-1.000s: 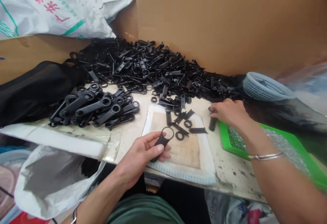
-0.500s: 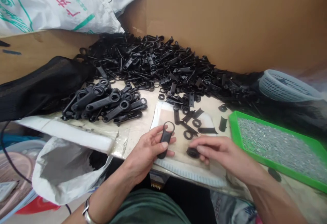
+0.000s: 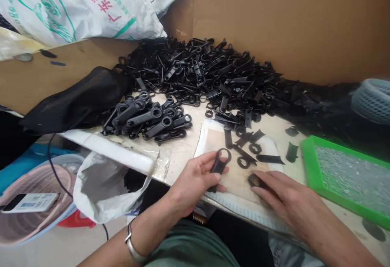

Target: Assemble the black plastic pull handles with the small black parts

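My left hand (image 3: 195, 179) is partly closed, thumb over the handle (image 3: 217, 169), whose ring end projects beyond the fingers. My right hand (image 3: 280, 192) pinches a dark ring part (image 3: 253, 180). Handle: black, elongated, with an open round loop.

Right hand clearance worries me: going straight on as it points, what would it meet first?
The right hand, holding a small black round part, would probably meet the left hand or the black, ring-ended plastic piece in it; depth is unclear.
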Demonstrator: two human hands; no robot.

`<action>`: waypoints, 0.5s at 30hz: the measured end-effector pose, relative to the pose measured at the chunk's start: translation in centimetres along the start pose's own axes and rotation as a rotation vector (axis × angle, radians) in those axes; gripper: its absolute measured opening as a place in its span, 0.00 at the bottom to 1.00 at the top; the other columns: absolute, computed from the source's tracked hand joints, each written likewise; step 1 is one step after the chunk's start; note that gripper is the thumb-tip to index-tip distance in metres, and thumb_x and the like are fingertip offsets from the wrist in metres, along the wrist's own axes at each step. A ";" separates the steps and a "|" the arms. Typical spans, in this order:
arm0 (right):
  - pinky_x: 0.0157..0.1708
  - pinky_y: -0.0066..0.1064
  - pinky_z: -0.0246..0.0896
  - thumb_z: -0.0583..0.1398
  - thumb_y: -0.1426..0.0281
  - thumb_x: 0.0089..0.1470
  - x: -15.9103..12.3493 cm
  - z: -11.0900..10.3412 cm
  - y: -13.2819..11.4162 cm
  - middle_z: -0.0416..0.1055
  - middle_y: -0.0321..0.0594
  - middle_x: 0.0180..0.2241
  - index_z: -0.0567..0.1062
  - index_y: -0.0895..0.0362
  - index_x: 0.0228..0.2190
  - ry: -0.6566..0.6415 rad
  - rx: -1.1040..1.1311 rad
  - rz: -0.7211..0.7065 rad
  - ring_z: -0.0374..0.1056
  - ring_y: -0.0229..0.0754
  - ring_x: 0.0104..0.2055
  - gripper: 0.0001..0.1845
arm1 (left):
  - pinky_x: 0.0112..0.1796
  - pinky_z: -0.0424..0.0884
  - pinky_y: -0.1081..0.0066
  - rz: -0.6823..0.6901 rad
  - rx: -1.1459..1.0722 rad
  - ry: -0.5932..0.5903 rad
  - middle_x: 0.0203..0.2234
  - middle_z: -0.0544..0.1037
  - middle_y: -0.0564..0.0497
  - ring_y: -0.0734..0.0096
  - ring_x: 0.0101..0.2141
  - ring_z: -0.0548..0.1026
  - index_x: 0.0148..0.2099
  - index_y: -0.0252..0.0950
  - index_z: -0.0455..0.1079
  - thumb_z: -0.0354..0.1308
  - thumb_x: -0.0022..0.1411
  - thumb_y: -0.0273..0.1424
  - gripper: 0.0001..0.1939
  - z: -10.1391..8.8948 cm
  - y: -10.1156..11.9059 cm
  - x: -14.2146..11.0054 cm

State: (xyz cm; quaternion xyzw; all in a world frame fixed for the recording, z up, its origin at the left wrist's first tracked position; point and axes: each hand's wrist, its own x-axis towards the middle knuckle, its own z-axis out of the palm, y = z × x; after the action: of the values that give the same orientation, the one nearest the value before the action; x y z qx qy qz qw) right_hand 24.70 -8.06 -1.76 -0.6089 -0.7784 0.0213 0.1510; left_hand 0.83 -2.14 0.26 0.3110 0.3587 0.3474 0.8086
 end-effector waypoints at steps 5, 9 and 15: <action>0.38 0.31 0.77 0.55 0.58 0.64 1.6 -1.5 -1.9 0.80 0.46 0.43 0.76 0.57 0.47 0.201 0.081 -0.135 0.79 0.44 0.37 0.19 | 0.31 0.73 0.76 0.045 0.021 -0.024 0.55 0.73 0.41 0.52 0.55 0.71 0.56 0.34 0.73 0.61 0.51 0.19 0.28 0.0 -0.3 0.0; 0.47 0.30 0.74 0.58 0.64 0.63 3.7 -1.0 -5.0 0.77 0.46 0.46 0.76 0.57 0.46 0.354 0.196 -0.099 0.77 0.42 0.43 0.14 | 0.34 0.72 0.76 0.116 0.041 -0.136 0.54 0.75 0.43 0.57 0.53 0.72 0.59 0.38 0.72 0.59 0.55 0.19 0.28 -0.1 -0.4 -0.3; 0.43 0.30 0.74 0.58 0.71 0.63 5.2 1.1 -6.5 0.77 0.47 0.44 0.76 0.60 0.48 0.441 0.138 -0.140 0.76 0.42 0.42 0.13 | 0.40 0.72 0.73 0.157 0.051 -0.169 0.54 0.75 0.43 0.59 0.53 0.73 0.62 0.38 0.68 0.57 0.57 0.17 0.31 0.0 -0.1 -0.5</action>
State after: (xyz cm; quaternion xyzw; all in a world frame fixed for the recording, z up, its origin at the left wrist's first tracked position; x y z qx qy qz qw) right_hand 17.22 -4.61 -0.33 -0.5317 -0.7635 -0.0697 0.3598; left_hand 0.58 -2.62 0.40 0.3870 0.2725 0.3727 0.7981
